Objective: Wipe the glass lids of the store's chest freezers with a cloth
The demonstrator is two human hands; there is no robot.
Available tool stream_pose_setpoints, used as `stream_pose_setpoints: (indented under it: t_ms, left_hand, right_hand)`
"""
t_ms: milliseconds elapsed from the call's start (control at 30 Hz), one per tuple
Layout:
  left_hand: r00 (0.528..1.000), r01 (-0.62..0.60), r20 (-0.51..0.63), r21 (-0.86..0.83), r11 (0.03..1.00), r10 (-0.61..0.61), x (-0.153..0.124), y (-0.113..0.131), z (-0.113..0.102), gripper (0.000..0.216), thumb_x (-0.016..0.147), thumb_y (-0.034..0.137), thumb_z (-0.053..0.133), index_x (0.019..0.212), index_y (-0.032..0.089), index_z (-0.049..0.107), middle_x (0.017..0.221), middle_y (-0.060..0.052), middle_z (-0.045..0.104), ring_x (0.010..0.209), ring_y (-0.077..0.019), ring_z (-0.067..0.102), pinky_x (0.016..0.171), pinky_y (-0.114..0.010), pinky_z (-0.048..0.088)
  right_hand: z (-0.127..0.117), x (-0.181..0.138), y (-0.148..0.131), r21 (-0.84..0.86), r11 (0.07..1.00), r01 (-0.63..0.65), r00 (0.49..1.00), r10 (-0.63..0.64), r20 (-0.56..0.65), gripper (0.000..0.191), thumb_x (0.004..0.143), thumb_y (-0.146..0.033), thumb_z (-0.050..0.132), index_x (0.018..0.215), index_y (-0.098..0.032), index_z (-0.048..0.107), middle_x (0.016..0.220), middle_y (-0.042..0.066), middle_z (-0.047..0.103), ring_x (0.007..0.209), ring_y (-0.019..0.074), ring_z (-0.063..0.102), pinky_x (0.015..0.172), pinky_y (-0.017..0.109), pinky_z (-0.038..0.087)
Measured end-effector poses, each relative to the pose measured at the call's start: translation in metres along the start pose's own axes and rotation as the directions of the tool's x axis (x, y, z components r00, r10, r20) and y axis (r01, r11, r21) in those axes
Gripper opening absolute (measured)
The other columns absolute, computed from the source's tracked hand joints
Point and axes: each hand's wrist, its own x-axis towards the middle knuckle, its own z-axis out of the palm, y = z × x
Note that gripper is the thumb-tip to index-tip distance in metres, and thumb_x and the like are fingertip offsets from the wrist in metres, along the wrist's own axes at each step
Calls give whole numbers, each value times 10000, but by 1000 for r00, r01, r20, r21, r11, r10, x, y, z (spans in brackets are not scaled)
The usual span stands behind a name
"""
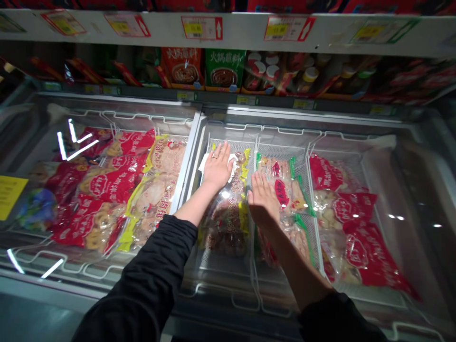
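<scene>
Both my arms reach down into an open chest freezer. My left hand (217,166) lies flat, fingers apart, on a clear yellow-edged bag of frozen food (228,213) in a white wire basket (210,142), next to a small white paper (204,162). My right hand (262,197) rests palm down, fingers spread, at the left edge of a green-edged bag with a red label (285,190) in the neighbouring basket. Neither hand grips anything.
The sliding glass lid (107,114) covers the left half, over red and yellow-edged bags (110,185). Red bags (359,237) fill the right basket. A yellow sign (10,194) sits at far left. Above, a shelf (228,31) carries price tags, packets and jars.
</scene>
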Motion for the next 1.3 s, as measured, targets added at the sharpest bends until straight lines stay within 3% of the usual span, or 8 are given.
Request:
stream_pose_setpoints:
  t_ms: [167, 300, 467, 633, 767, 933, 1067, 1300]
  left_hand:
    - [1000, -8, -9, 1, 1000, 8, -29, 19, 12, 682, 1138, 432, 185, 1769, 173, 193, 1842, -5, 176, 1720, -198, 136, 1413, -443, 121]
    - [996, -91, 25, 24, 996, 90, 0, 33, 11, 684, 1134, 422, 173, 1763, 158, 212, 1844, 1, 167, 1720, -196, 143, 1415, -446, 123]
    - [998, -50, 36, 15, 999, 49, 52, 14, -4, 690, 1125, 401, 174, 1766, 146, 189, 1853, -5, 132, 1723, -196, 124, 1409, -443, 148]
    - [998, 61, -26, 6, 998, -61, 37, 2, -3, 692, 1123, 393, 186, 1763, 132, 206, 1849, -37, 153, 1722, -217, 145, 1406, -451, 165]
    - [1000, -8, -11, 20, 1000, 9, 16, 22, 9, 691, 1129, 412, 176, 1759, 136, 235, 1839, -32, 189, 1721, -226, 155, 1411, -470, 171]
    - [994, -105, 46, 28, 994, 104, 48, 31, 2, 675, 1129, 411, 190, 1763, 186, 240, 1836, 0, 199, 1717, -199, 164, 1409, -446, 183]
    - [999, -36, 26, 8, 999, 35, 69, 16, -7, 668, 1131, 409, 179, 1769, 214, 218, 1843, 17, 182, 1720, -194, 141, 1408, -442, 170]
    - [999, -28, -15, 29, 999, 29, 14, 25, 11, 688, 1135, 439, 159, 1762, 165, 235, 1840, 8, 166, 1721, -190, 144, 1412, -430, 148]
  right_hand:
    - [0, -2, -1, -2, 999, 43, 998, -43, -42, 629, 1080, -208, 371, 1699, -110, 420, 1743, 133, 443, 1629, 308, 407, 1319, 550, 370]
    - [0, -2, -4, -14, 999, 33, 997, -34, -70, 618, 1078, -188, 381, 1689, -117, 444, 1727, 133, 463, 1606, 309, 448, 1303, 535, 396]
    - [-1, -3, -5, -31, 998, 53, 995, -55, -89, 625, 1097, -200, 356, 1717, -128, 386, 1735, 134, 445, 1610, 320, 441, 1292, 563, 412]
    - [-4, -5, -4, -18, 997, 76, 989, -78, -125, 630, 1102, -213, 369, 1727, -129, 359, 1719, 140, 474, 1582, 341, 482, 1254, 593, 464]
    - [-7, -4, -6, -4, 997, 74, 993, -74, -94, 628, 1102, -221, 354, 1728, -170, 375, 1704, 122, 500, 1586, 354, 474, 1265, 616, 459]
    - [-11, -5, -7, 18, 997, 75, 994, -74, -77, 604, 1108, -242, 359, 1703, -166, 429, 1685, 137, 530, 1588, 352, 473, 1277, 605, 449]
    - [-13, -6, -7, 14, 995, 94, 992, -92, -91, 588, 1115, -219, 386, 1700, -184, 430, 1670, 146, 554, 1597, 326, 463, 1290, 589, 427]
    - [-9, -5, -4, -18, 993, 119, 990, -120, -76, 634, 1102, -148, 388, 1731, -106, 319, 1690, 199, 512, 1610, 342, 426, 1273, 584, 414]
